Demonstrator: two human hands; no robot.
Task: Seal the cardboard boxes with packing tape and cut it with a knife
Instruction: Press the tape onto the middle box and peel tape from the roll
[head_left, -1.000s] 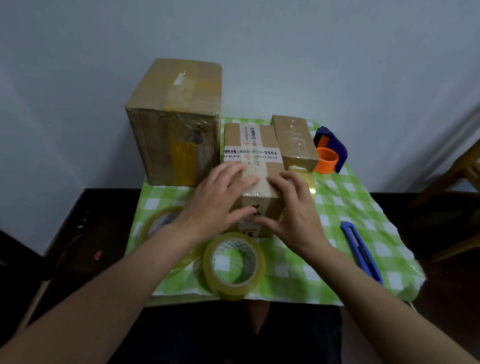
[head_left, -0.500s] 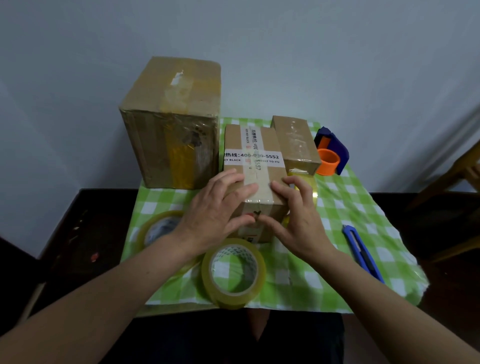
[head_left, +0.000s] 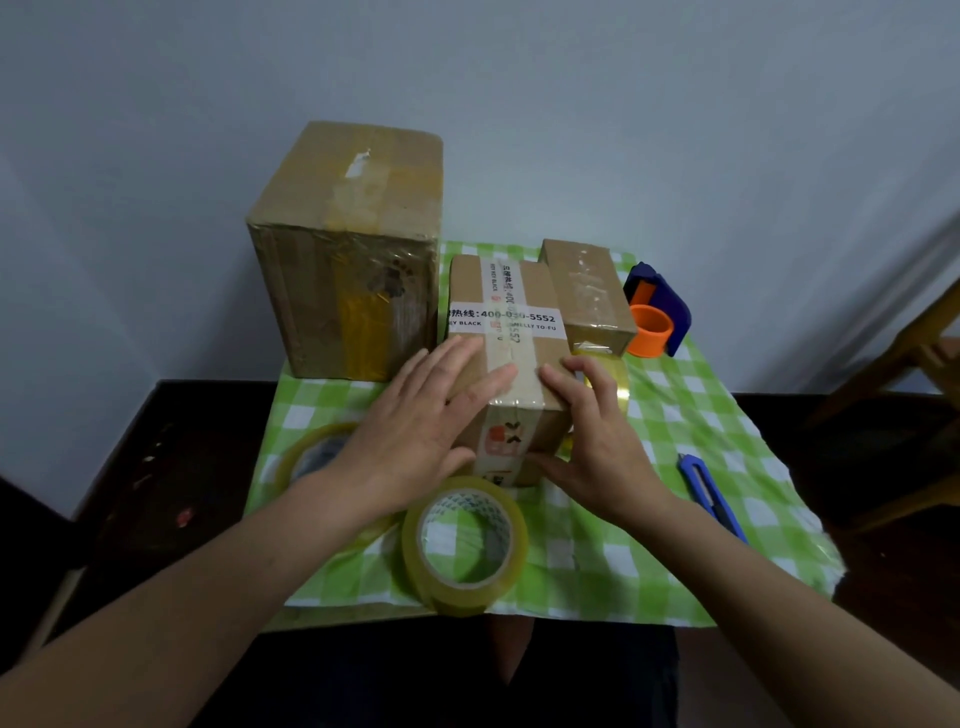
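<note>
A middle-sized cardboard box (head_left: 511, 312) with white printed tape stands on the green checked cloth. My left hand (head_left: 415, 421) lies flat on its near left top edge, fingers spread. My right hand (head_left: 597, 436) presses its near right corner, thumb at the base. Neither hand holds anything. A clear tape roll (head_left: 465, 543) lies right in front of the box. Two more rolls show, one (head_left: 311, 457) under my left wrist and one (head_left: 608, 374) behind my right fingers. A blue utility knife (head_left: 709, 493) rests on the cloth to the right.
A tall taped box (head_left: 348, 249) stands at the back left, a small box (head_left: 587, 291) at the back right. A blue tape dispenser with an orange core (head_left: 657, 317) sits beside it. The cloth (head_left: 675, 571) ends close to me; a wooden chair (head_left: 909, 374) is at the right.
Both hands have slid toward me along the box top and apart, the right one down onto the near right corner. The box's front face now shows.
</note>
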